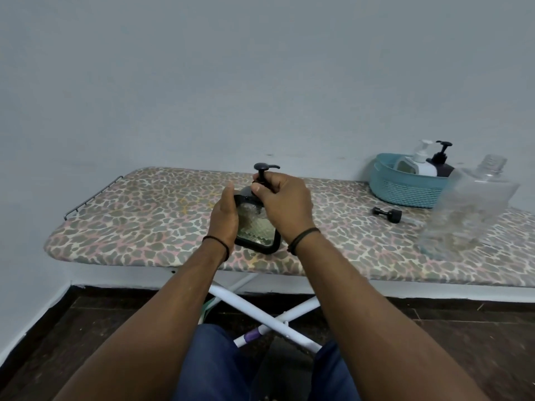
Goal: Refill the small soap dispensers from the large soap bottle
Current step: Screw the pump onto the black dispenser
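Note:
A small clear dispenser (256, 231) with a black frame stands on the ironing board (139, 215) in front of me. My left hand (224, 217) grips its left side. My right hand (282, 205) is curled round the collar of its black pump head (265, 169), whose nozzle points right. A large clear soap bottle (469, 209) with no cap stands at the right. A loose black pump cap (388, 213) with a clear tube lies on the board beside it.
A teal basket (405, 188) at the back right holds a white-pump dispenser (419, 163) and a dark dispenser (441, 162). The board has a leopard-print cover, a wire rack at its left end and white crossed legs (260, 311). A grey wall stands close behind.

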